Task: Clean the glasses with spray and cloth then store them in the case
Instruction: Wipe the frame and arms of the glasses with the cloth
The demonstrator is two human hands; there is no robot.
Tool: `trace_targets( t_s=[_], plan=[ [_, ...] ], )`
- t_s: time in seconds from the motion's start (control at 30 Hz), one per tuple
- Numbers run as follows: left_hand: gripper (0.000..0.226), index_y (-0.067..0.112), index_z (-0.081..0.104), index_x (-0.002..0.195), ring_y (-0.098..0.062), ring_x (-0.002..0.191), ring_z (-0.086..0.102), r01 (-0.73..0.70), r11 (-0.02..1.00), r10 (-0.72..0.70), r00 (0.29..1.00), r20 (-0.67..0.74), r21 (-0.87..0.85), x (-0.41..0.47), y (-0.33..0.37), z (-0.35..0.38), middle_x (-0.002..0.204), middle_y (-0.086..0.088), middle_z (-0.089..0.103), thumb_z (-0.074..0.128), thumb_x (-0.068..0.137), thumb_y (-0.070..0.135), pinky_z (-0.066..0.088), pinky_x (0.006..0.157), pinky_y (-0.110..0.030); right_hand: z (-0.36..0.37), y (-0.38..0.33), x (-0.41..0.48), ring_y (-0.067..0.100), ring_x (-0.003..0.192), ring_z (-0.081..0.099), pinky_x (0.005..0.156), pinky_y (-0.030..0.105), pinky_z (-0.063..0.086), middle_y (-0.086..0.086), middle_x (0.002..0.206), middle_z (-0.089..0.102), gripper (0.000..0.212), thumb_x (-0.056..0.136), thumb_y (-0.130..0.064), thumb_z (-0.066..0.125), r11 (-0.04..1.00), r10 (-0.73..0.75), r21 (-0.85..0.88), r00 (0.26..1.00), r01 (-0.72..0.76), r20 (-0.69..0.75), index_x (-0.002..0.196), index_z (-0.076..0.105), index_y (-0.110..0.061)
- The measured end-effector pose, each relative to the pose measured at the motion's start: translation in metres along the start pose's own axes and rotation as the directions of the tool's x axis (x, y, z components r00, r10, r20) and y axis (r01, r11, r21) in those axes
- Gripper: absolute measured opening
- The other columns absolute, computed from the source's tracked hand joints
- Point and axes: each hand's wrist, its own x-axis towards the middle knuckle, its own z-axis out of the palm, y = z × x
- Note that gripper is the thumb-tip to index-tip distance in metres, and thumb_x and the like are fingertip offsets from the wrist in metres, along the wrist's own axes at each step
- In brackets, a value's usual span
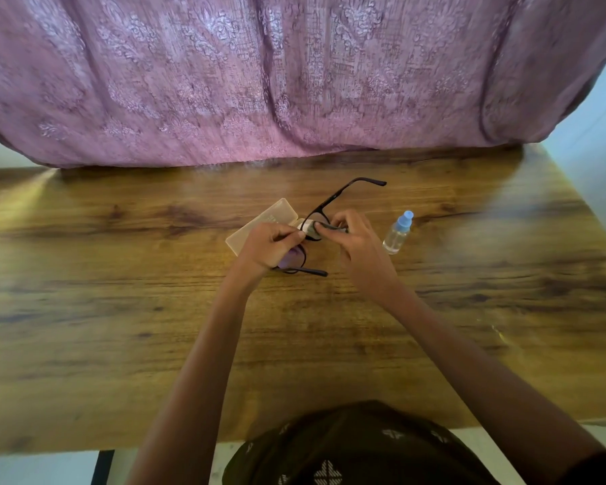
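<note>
Wood-grain table [154,309] with a pale flat case [263,218] and an upright blue-capped spray bottle [396,236]

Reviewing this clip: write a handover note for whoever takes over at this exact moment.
Left hand grips the glasses at one lens, temples unfolded.
Right hand pinches the cloth against the other lens.
Case lies on the table beyond the left hand. Spray bottle stands upright to the right of the hands.
Done: wiping under way; spraying cannot be confirmed.
Left: finish both lenses, fold the glasses, store them in the case.
</note>
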Motion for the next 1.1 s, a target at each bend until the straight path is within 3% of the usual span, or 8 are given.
trace_targets(
  t_s=[0.13, 0.37, 0.47, 0.57, 0.77, 0.9, 0.97, 1.1],
  plan=[
    [0.019, 0.004, 0.076, 0.089, -0.020, 0.083, 0.065, 0.014, 1.000, -0.013, 1.000, 0.014, -0.013, 0.0011, 0.0015, 0.0013, 0.078, -0.007, 0.072, 0.062, 0.094, 0.015, 0.050, 0.093, -0.054, -0.0004, 0.0022, 0.0052, 0.027, 0.097, 0.052, 0.071, 0.039, 0.054, 0.014, 0.105, 0.055, 0.041, 0.090, 0.008, 0.053, 0.999, 0.035, -0.039, 0.999, -0.036, -0.024, 0.126, 0.064, -0.007],
    [0.016, 0.011, 0.076, 0.085, -0.016, 0.076, 0.063, 0.014, 1.000, -0.013, 1.000, 0.012, -0.007, 0.0009, 0.0026, 0.0013, 0.070, 0.002, 0.070, 0.063, 0.093, 0.013, 0.051, 0.091, -0.054, 0.0029, -0.0043, 0.0011, 0.031, 0.097, 0.055, 0.059, 0.041, 0.056, 0.017, 0.106, 0.056, 0.040, 0.088, 0.009, 0.054, 0.997, -0.051, -0.062, 0.998, 0.053, 0.035, 0.123, 0.066, -0.005],
    [0.017, 0.015, 0.076, 0.081, -0.016, 0.077, 0.064, 0.017, 1.000, -0.017, 1.000, 0.018, -0.004, -0.0008, 0.0028, 0.0015, 0.073, -0.002, 0.071, 0.064, 0.093, 0.016, 0.051, 0.091, -0.052, 0.0004, -0.0005, 0.0041, 0.029, 0.096, 0.054, 0.060, 0.040, 0.055, 0.015, 0.106, 0.056, 0.041, 0.090, 0.002, 0.047, 0.995, -0.008, -0.098, 1.000, 0.008, 0.004, 0.126, 0.064, -0.007],
    [0.016, 0.019, 0.075, 0.081, -0.016, 0.078, 0.063, 0.019, 1.000, -0.019, 1.000, 0.021, -0.001, -0.0009, 0.0044, 0.0032, 0.075, -0.003, 0.071, 0.064, 0.093, 0.016, 0.051, 0.093, -0.050, 0.0004, 0.0014, 0.0074, 0.028, 0.097, 0.053, 0.063, 0.040, 0.056, 0.015, 0.107, 0.056, 0.039, 0.091, 0.005, 0.051, 0.995, 0.031, -0.099, 0.999, -0.032, -0.011, 0.127, 0.063, -0.007],
    [0.017, 0.014, 0.073, 0.081, -0.020, 0.078, 0.062, 0.007, 0.999, -0.008, 1.000, 0.022, 0.032, 0.0004, 0.0060, 0.0030, 0.076, -0.008, 0.069, 0.062, 0.094, 0.013, 0.050, 0.087, -0.049, 0.0059, -0.0032, 0.0022, 0.030, 0.099, 0.055, 0.061, 0.040, 0.056, 0.016, 0.108, 0.056, 0.042, 0.086, 0.012, 0.059, 0.998, -0.051, -0.044, 0.998, 0.053, 0.042, 0.124, 0.065, -0.006],
    [0.019, 0.003, 0.076, 0.085, -0.021, 0.078, 0.065, 0.012, 1.000, -0.012, 1.000, 0.018, -0.004, -0.0022, 0.0035, 0.0038, 0.078, -0.014, 0.073, 0.063, 0.093, 0.015, 0.051, 0.088, -0.051, 0.0024, 0.0011, 0.0065, 0.028, 0.097, 0.054, 0.063, 0.040, 0.056, 0.015, 0.106, 0.056, 0.040, 0.090, 0.005, 0.049, 0.997, 0.002, -0.077, 1.000, -0.003, -0.018, 0.126, 0.063, -0.006],
    [0.017, 0.005, 0.076, 0.088, -0.019, 0.079, 0.065, 0.018, 1.000, -0.017, 1.000, 0.014, -0.017, -0.0019, 0.0033, 0.0045, 0.076, -0.009, 0.073, 0.063, 0.093, 0.015, 0.052, 0.090, -0.052, 0.0015, 0.0006, 0.0081, 0.028, 0.097, 0.053, 0.063, 0.040, 0.056, 0.015, 0.106, 0.055, 0.039, 0.092, 0.000, 0.045, 0.997, 0.021, -0.080, 0.999, -0.024, -0.030, 0.126, 0.063, -0.005],
    [0.021, 0.020, 0.076, 0.078, -0.017, 0.075, 0.065, 0.037, 0.998, -0.038, 0.999, -0.005, -0.052, -0.0022, 0.0043, 0.0059, 0.065, 0.009, 0.070, 0.063, 0.093, 0.015, 0.052, 0.091, -0.052, 0.0048, -0.0050, 0.0064, 0.030, 0.097, 0.054, 0.071, 0.037, 0.052, 0.017, 0.105, 0.056, 0.041, 0.088, 0.012, 0.053, 1.000, 0.004, 0.026, 1.000, -0.003, -0.017, 0.123, 0.066, -0.005]
  ],
)
